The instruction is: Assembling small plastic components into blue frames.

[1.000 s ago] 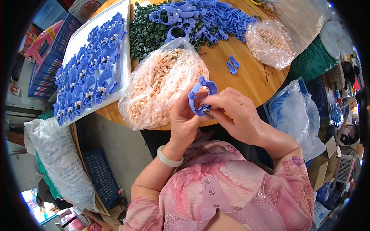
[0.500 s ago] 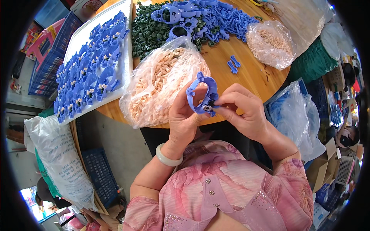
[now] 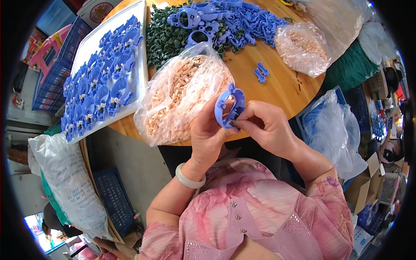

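A blue ring-shaped plastic shell (image 3: 219, 111) with small ears is held up over the table's near edge. My left hand (image 3: 205, 132) is wrapped round its left and lower side. Against the shell's lower right inner edge, the thumb and fingertips of my right hand (image 3: 269, 129) are pinched together. A small dark bit shows at those fingertips, too hidden to name. Just beyond my left hand lies an open clear bag (image 3: 180, 99) full of small peach-coloured plastic pieces.
A white tray (image 3: 139, 71) with rows of blue assembled shells (image 3: 102, 93) stands left. Dark green pieces (image 3: 167, 37) and blue parts (image 3: 247, 21) are heaped at the back of the wooden table (image 3: 288, 93). Two blue pieces (image 3: 261, 72) and another peach bag (image 3: 302, 47) lie right.
The shell has turned in my left hand, showing more of its outer side. My right fingertips have moved slightly down and left along its inner edge.
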`<state>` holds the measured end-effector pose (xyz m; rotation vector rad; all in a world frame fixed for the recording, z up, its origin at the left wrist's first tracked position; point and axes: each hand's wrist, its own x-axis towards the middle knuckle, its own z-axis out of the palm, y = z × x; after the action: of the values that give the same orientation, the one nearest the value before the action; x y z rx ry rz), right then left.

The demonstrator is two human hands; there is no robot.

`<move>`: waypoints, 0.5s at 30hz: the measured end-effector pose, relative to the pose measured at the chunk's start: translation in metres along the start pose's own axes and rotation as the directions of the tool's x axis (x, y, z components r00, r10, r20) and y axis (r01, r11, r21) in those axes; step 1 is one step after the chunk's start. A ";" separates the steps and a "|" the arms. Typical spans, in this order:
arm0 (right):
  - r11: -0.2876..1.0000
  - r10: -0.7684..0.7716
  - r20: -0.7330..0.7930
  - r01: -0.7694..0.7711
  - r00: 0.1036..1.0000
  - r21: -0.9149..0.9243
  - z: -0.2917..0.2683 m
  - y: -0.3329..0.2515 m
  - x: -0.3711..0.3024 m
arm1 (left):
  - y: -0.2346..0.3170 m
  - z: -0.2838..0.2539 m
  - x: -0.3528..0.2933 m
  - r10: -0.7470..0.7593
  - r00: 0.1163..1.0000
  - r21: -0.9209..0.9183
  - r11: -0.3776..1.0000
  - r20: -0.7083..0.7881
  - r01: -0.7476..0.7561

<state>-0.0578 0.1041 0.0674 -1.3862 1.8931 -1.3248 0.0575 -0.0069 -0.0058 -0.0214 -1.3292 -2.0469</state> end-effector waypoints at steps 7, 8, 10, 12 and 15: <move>0.991 0.108 0.094 -0.099 0.990 -0.092 -0.028 0.002 0.000 | -0.010 0.018 0.005 -0.234 0.967 -0.208 0.956 -0.105 0.208; 0.983 0.176 0.087 -0.170 0.981 -0.071 -0.036 0.001 0.001 | -0.012 0.021 0.008 -0.292 0.951 -0.297 0.921 -0.100 0.252; 0.995 0.066 -0.020 -0.067 0.998 -0.070 -0.055 0.018 0.006 | -0.015 0.023 0.012 -0.364 0.930 -0.364 0.873 -0.046 0.324; 0.995 0.082 -0.157 -0.090 0.984 -0.049 -0.085 0.038 0.024 | -0.017 0.027 0.018 -0.403 0.915 -0.358 0.857 -0.021 0.369; 0.873 -0.012 -0.419 -0.195 0.908 -0.448 -0.151 0.092 0.059 | -0.026 0.028 0.022 -0.478 0.878 -0.314 0.833 0.003 0.455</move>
<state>-0.2431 0.1196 0.0639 -1.2703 2.6881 -1.2122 0.0167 0.0104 -0.0056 0.2679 -1.0221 -2.6270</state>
